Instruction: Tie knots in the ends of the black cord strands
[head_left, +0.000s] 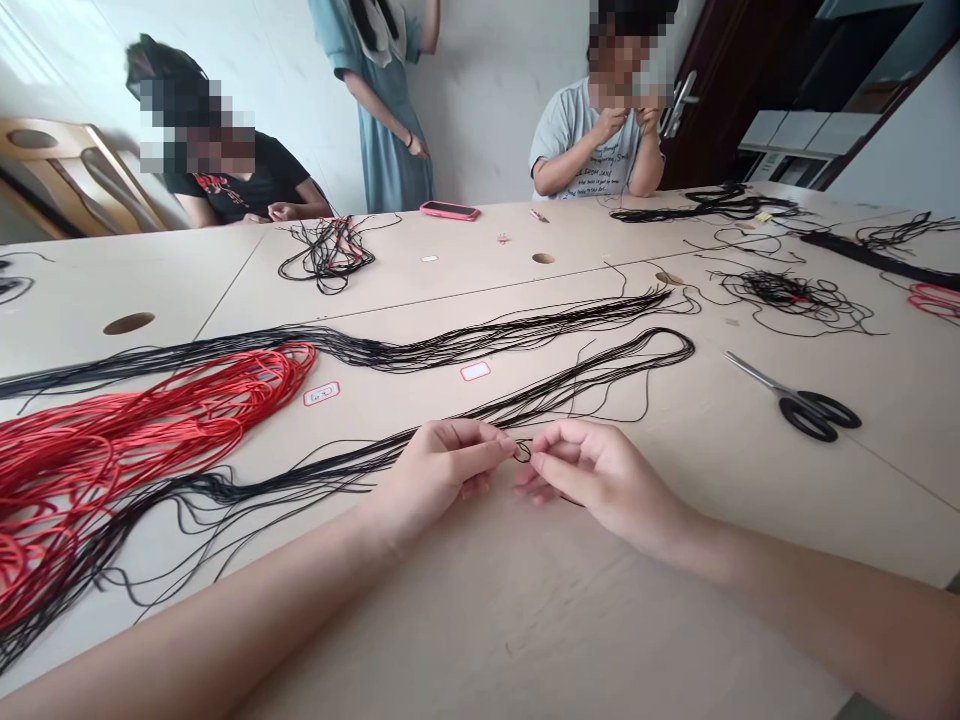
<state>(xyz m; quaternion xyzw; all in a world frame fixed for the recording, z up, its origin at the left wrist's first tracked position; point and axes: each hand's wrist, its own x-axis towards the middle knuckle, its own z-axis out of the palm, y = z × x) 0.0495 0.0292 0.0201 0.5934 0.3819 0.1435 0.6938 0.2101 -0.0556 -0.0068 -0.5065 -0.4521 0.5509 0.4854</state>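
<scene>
My left hand (442, 465) and my right hand (592, 475) meet near the middle of the beige table (525, 620), both pinched on a thin black cord (523, 451) that forms a small loop between the fingertips. The cord belongs to a long bundle of black cords (585, 385) running from the left edge toward the far right. A second black bundle (420, 345) lies behind it. A pile of red cords (127, 430) lies left of my left forearm.
Black-handled scissors (806, 408) lie to the right. Small red-edged labels (475, 371) sit among the cords. More cord tangles (330, 250) and a pink phone (448, 210) lie further back. Two people sit at the far side; a third stands.
</scene>
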